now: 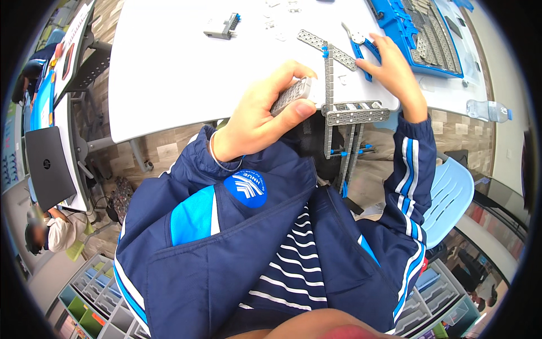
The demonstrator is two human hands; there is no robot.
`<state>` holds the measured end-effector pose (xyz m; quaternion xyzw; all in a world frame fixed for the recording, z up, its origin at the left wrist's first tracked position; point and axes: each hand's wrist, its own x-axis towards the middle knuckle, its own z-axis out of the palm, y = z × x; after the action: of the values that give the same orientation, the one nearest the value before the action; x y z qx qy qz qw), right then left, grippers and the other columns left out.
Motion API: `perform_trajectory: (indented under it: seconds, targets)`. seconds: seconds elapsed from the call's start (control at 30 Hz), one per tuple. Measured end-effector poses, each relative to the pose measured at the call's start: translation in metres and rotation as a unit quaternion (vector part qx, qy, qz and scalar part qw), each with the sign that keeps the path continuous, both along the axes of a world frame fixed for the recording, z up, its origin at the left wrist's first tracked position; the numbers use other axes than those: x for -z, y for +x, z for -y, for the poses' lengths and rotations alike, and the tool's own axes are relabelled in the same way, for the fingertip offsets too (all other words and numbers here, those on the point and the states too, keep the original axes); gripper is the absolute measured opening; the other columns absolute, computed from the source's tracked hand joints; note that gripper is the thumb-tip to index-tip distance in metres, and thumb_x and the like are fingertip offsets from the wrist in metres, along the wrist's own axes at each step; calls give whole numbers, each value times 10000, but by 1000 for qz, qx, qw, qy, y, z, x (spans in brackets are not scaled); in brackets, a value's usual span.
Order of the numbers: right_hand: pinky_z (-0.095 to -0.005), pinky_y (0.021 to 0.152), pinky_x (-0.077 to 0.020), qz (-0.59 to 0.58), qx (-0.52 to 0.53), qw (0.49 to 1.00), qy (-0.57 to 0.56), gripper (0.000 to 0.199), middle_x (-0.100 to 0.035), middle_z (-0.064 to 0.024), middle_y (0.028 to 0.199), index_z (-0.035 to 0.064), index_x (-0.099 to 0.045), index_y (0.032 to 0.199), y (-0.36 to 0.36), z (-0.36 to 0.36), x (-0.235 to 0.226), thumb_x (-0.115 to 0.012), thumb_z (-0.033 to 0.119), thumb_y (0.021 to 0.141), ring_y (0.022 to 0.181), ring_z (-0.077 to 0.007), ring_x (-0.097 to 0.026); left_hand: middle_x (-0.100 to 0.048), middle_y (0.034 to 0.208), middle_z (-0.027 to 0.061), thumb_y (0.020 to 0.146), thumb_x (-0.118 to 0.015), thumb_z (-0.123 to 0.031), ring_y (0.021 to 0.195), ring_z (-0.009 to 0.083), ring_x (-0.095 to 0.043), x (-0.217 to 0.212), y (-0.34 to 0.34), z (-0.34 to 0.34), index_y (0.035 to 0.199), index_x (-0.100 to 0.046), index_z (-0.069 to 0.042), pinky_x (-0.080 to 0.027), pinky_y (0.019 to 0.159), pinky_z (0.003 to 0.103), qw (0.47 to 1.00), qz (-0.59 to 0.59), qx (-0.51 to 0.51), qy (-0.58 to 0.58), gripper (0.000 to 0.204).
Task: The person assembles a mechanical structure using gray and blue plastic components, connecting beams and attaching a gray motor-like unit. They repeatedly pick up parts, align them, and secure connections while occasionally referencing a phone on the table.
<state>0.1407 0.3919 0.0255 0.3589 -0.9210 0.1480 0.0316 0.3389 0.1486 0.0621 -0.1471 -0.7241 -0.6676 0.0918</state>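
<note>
My left hand (262,110) is closed around a grey perforated plastic building piece (292,95), holding it above the table's near edge; the fingers cover part of it. Farther right, my right hand (395,70) reaches over a pair of pliers (359,38) with blue handles and a grey head. Its thumb and fingers are spread about the handles, with the thumb at one of them. Between my hands, a grey frame of perforated beams (357,114) with blue pins stands at the table edge, partly hanging below it. A long flat grey beam (342,57) lies behind the frame's upright.
The white table (164,73) carries a grey block with a dark connector (222,27) and several small pale parts (271,24). A blue case (437,42) full of grey beams lies far right, with a water bottle (489,111) beyond. A light blue chair (450,203) stands at my right.
</note>
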Motion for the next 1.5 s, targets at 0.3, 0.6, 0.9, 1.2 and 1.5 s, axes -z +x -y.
perform_trajectory:
  seconds: [0.3,0.6,0.9,1.2,1.5]
  targets:
    - [-251,534,-377,168,65,916,-358,333,-569,-33,814,-1,-598,993,27,8,-57,-733,245,813,594,-102,-483,-657,994,72,851,-731,-144,890,153,-630,12,-10,-4,1116,-619,-18,-490,797,270,998,-36,-10,55,315]
    - [-193,370,-248,326,-36,772,-544,485,-375,37,531,-14,-550,1089,132,41,-92,-517,458,986,403,-32,-292,-648,931,72,827,-762,-174,826,172,-628,15,-14,-9,1092,-613,-17,-485,741,279,997,-47,42,36,342]
    - [-234,369,-402,201,-5,754,-625,452,-524,-63,545,-7,-564,1063,149,58,-85,-479,434,1006,377,-106,-437,-589,956,36,914,-668,-351,859,96,-541,10,-10,-9,1114,-565,16,-424,759,236,999,6,42,24,430]
    - [-226,407,-422,209,-29,717,-665,286,-603,-117,576,-51,-603,995,147,61,-82,-614,232,952,434,-123,-533,-586,790,72,881,-710,-210,687,171,-568,11,-15,-11,1029,-601,-17,-450,634,284,996,-84,10,-16,266]
    - [-208,392,-351,235,32,722,-650,220,-596,-93,585,-28,-608,991,148,60,-79,-610,189,958,417,-77,-466,-594,871,146,867,-707,-215,755,304,-594,15,-16,-9,1071,-583,2,-465,672,346,990,-93,-9,-111,323]
